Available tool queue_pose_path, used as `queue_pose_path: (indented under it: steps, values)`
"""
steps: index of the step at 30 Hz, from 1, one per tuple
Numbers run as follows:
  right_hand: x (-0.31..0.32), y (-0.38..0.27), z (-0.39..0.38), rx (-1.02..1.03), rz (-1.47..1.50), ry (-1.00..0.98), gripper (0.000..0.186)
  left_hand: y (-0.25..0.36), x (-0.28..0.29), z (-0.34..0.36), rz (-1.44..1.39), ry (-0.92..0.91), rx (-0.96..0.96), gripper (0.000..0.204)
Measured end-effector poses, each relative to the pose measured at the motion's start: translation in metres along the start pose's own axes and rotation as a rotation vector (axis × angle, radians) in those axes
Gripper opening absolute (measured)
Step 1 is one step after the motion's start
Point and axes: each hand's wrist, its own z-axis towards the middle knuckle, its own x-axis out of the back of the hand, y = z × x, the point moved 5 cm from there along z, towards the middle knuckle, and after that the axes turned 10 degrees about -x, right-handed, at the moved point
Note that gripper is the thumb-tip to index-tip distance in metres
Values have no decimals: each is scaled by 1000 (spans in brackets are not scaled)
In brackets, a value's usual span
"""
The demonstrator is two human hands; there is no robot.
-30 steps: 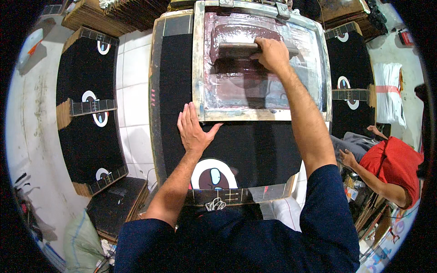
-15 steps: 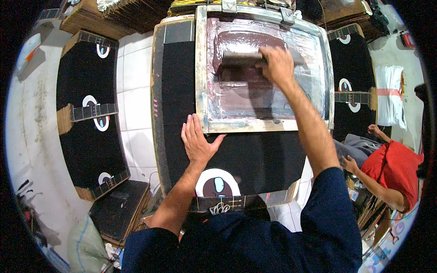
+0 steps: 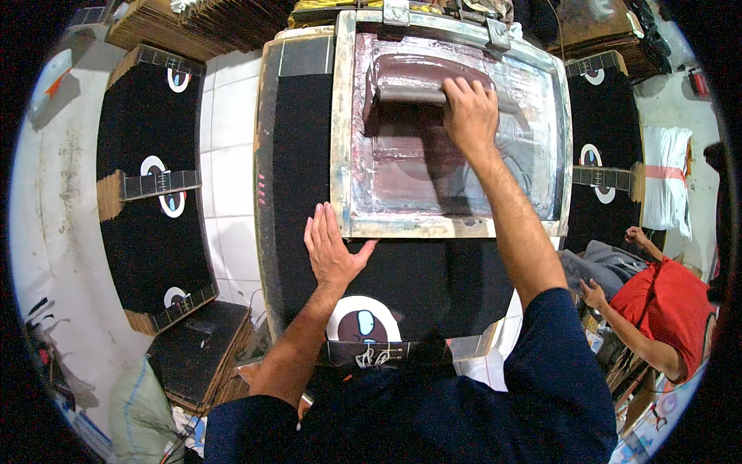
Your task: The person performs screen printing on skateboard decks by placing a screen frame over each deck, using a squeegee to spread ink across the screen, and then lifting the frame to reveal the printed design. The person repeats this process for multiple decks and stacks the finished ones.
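My right hand (image 3: 473, 116) grips a long grey squeegee (image 3: 403, 96) by its top edge. The blade stands in dark maroon ink (image 3: 390, 120) on the mesh of a silkscreen, whose worn wooden frame (image 3: 421, 228) lies over black fabric (image 3: 301, 147). Metal clamps (image 3: 396, 12) hold the frame's far edge. At the frame's near left corner, my left hand (image 3: 332, 251) rests flat on the fabric, fingers stretched, with the thumb along the near rail. A printed eye in white, maroon and light blue (image 3: 363, 321) shows on the fabric near my body.
More black panels with printed eyes lie at left (image 3: 151, 116) and right (image 3: 607, 116). A person in red (image 3: 665, 309) is at the lower right, both hands showing. Stacked boards (image 3: 197, 352) stand lower left, and a white wrapped bundle (image 3: 666, 182) lies right.
The squeegee and my right hand have moved slightly toward the far side of the screen. The whole view has shifted a little. My left hand stays at the frame's corner.
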Motion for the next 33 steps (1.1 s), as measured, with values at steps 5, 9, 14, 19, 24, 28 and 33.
queue_pose_path:
  steps: [5,9,14,19,24,28,33]
  values:
    - [3,8,82,44,-11,71,35,2,2,1,7,2,-22,119]
    - [-17,4,110,-19,-84,6,36,1,1,0,13,-15,1,118]
    - [-15,1,72,-8,-66,-29,47,1,-1,-1,29,-18,-10,117]
    - [15,-13,-27,-25,-25,-3,32,2,0,-1,18,33,-32,114]
    - [30,-21,-67,-37,41,50,24,2,2,-4,-16,40,-33,116]
    - [26,-18,-54,-50,-38,-109,22,-3,2,2,-202,88,40,120]
    - [37,-16,-48,-49,3,-67,36,-3,1,10,-353,59,214,114]
